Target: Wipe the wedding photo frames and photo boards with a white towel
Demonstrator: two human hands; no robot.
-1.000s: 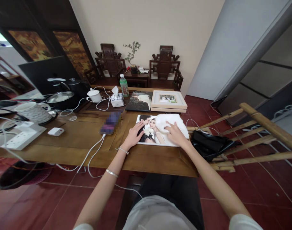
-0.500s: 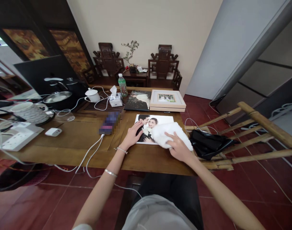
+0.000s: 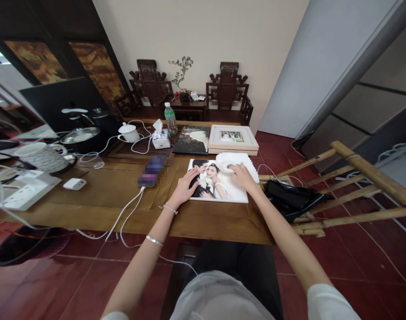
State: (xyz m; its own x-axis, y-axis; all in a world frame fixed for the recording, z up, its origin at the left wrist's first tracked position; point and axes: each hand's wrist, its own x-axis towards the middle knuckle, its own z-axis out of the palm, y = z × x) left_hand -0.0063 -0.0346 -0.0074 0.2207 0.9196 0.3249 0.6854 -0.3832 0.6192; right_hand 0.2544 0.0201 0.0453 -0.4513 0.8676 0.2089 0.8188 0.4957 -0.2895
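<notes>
A wedding photo panel (image 3: 219, 193) lies flat on the wooden table (image 3: 203, 222) in front of me. My left hand (image 3: 186, 186) rests on its left edge, fingers stretched out and lying flat. Over the panel's upper right part is a white cloth (image 3: 234, 161), pressed down by my right hand (image 3: 242, 178). The fingers of that hand are bent onto the cloth, which covers the panel's top right corner and hangs past it. Behind the panel lie a dark photo panel (image 3: 191, 140) and a pale picture frame (image 3: 233, 139) on a stack.
A phone (image 3: 152, 171) on a white cable lies left of the panel. Farther left are a power strip (image 3: 27, 189), a charger (image 3: 74, 183), a mug (image 3: 41, 156) and a lidded cup (image 3: 128, 133). A tissue box (image 3: 161, 140) and bottle (image 3: 170, 118) stand behind. A bamboo chair (image 3: 356, 169) holds a black bag (image 3: 289, 200).
My right hand has slid the white cloth away from me, from the panel's lower right to its upper right, uncovering the lower right corner. My left hand has stayed in place.
</notes>
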